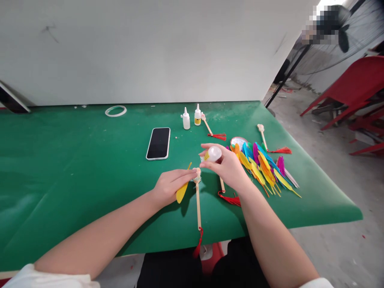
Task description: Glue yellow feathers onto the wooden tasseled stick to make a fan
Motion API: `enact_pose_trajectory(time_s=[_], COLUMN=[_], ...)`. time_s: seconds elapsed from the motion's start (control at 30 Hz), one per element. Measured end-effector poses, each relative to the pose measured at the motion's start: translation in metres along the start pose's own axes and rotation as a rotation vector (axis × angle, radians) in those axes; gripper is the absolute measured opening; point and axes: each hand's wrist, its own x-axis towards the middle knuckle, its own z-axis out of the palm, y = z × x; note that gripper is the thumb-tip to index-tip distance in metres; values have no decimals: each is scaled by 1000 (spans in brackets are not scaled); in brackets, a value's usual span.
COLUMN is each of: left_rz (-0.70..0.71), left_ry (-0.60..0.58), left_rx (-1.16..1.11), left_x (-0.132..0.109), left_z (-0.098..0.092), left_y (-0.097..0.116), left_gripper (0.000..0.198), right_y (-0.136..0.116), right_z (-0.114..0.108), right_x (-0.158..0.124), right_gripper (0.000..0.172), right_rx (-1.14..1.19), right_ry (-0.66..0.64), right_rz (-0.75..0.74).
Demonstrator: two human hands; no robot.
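My left hand (171, 186) is closed on a yellow feather (182, 192) and pinches the carved top of a wooden stick (198, 206) with a red tassel (198, 243) that hangs over the table's front edge. My right hand (229, 166) is closed on a small white glue bottle (212, 154), tipped with its nozzle toward the stick's top. A second wooden stick with a red tassel (229, 199) lies under my right wrist.
On the green table (75, 160) lie a black phone (158, 143), two glue bottles (191, 118), a pile of coloured feathers (264, 168), two more tasselled sticks (271, 144), a round white lid (239, 141) and a clear ring (115, 111). Red chairs (357, 86) stand at right.
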Motion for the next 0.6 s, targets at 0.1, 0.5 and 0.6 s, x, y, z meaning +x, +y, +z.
enact_pose_trajectory(time_s=[0.1, 0.5, 0.6], left_rz=[-7, -13, -8], left_ry=[-10, -17, -8], left_rx=[-4, -7, -14], left_x=[0, -1, 0], left_z=[0, 0, 0], left_y=[0, 0, 0], left_gripper=[37, 40, 40], right_y=[-1, -4, 0], right_z=[1, 0, -1], right_x=[1, 1, 3], right_gripper=[44, 37, 42], right_rx=[73, 117, 62], right_ry=[3, 109, 155], right_rz=[-13, 85, 79])
